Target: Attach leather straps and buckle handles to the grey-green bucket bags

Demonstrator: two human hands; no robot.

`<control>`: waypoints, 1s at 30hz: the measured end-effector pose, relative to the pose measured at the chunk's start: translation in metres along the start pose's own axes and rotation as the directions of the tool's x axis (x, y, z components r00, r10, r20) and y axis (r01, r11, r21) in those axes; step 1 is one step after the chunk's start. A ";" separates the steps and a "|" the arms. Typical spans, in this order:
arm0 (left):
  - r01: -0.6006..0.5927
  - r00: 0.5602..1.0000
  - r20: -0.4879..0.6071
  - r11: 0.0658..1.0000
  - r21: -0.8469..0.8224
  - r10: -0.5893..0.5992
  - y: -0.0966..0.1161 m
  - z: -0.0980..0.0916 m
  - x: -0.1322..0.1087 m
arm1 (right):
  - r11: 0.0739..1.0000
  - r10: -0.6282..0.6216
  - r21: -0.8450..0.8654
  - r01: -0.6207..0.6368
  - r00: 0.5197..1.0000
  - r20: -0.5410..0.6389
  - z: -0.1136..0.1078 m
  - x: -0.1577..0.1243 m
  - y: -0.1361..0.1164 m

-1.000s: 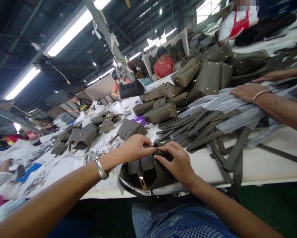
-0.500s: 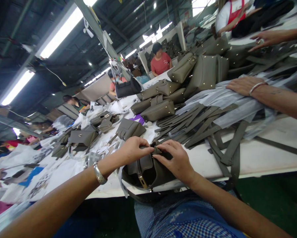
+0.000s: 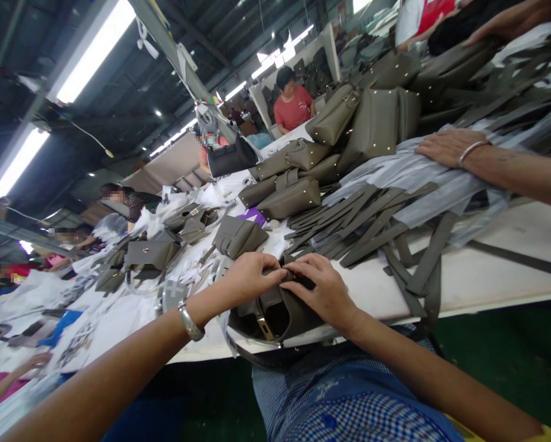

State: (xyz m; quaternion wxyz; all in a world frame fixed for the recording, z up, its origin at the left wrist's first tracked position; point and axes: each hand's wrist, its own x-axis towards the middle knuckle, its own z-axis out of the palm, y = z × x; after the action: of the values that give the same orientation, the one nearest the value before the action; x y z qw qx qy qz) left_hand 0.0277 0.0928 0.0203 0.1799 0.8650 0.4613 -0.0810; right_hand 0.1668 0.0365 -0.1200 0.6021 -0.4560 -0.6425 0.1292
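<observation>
An olive-grey leather handbag (image 3: 275, 316) lies on its side at the near edge of the white table (image 3: 487, 276), its mouth open toward me. My left hand (image 3: 247, 279) and my right hand (image 3: 324, 291) both pinch a small part at the bag's upper rim, fingertips meeting there. The bag's gold clasp and dark lining show below my hands. A silver bracelet sits on my left wrist.
Loose olive straps (image 3: 367, 224) fan out to the right of my hands. Finished bags (image 3: 371, 126) pile up behind them. A co-worker's hand (image 3: 445, 147) with a bangle rests on grey wrapping sheets. Other bags (image 3: 150, 252) and white paper lie to the left. Several people work along the table.
My hands keep their pinch on the bag's rim, with only small finger shifts. The view has tilted down a little. The co-worker's far arm has lifted out toward the top edge.
</observation>
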 end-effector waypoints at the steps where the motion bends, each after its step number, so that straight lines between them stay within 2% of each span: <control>1: -0.013 1.000 0.017 1.000 -0.022 0.013 -0.002 -0.001 -0.001 | 1.000 -0.008 -0.010 0.008 1.000 0.010 -0.002 0.001 0.001; 4: -0.003 0.999 0.053 0.989 -0.150 0.011 -0.007 -0.004 -0.004 | 0.999 -0.016 -0.041 0.018 0.998 0.054 -0.007 0.004 0.003; 7: 0.008 1.000 -0.008 0.978 -0.207 -0.010 -0.008 0.001 -0.005 | 1.000 0.000 -0.024 0.002 0.998 0.062 -0.007 0.005 0.002; 10: -0.074 0.993 -0.101 0.983 -0.167 0.058 -0.003 0.010 -0.004 | 0.999 0.034 0.019 -0.035 0.998 0.053 -0.004 0.004 0.000; 14: -0.128 0.985 -0.131 0.983 -0.130 0.111 -0.001 0.015 -0.005 | 0.996 0.077 0.032 -0.081 0.992 0.095 -0.008 0.002 0.000; 16: -0.149 0.982 -0.136 0.983 -0.110 0.134 -0.005 0.018 -0.007 | 0.995 0.098 -0.003 -0.098 0.989 0.112 -0.013 0.002 0.001; 19: -0.254 0.956 -0.171 0.965 -0.062 0.240 -0.015 0.028 -0.010 | 0.995 0.098 -0.023 -0.096 0.986 0.133 -0.019 0.002 0.003; 22: -0.319 0.928 -0.204 0.948 -0.012 0.310 -0.022 0.040 -0.012 | 0.987 0.108 0.096 -0.128 0.975 0.195 -0.024 0.003 0.002; 25: -0.318 0.926 -0.208 0.948 0.026 0.316 -0.024 0.045 -0.013 | 0.940 0.163 0.250 -0.231 0.951 0.263 -0.028 0.006 0.003; 27: -0.320 0.923 -0.210 0.946 0.041 0.322 -0.023 0.046 -0.014 | 0.906 0.216 0.290 -0.309 0.926 0.309 -0.030 0.009 0.005; 28: -0.321 0.922 -0.212 0.946 0.048 0.323 -0.022 0.046 -0.014 | 0.883 0.250 0.299 -0.361 0.903 0.350 -0.030 0.012 0.006; 30: -0.315 0.923 -0.212 0.947 0.068 0.322 -0.021 0.046 -0.014 | 0.816 0.312 0.309 -0.488 0.823 0.475 -0.031 0.017 0.009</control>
State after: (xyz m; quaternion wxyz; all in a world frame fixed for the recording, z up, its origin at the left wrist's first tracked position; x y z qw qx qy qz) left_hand 0.0037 0.0753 -0.0231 0.1244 0.9349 0.3302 0.0381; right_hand 0.2003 0.0424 -0.1075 0.4978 -0.4073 -0.5959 0.4808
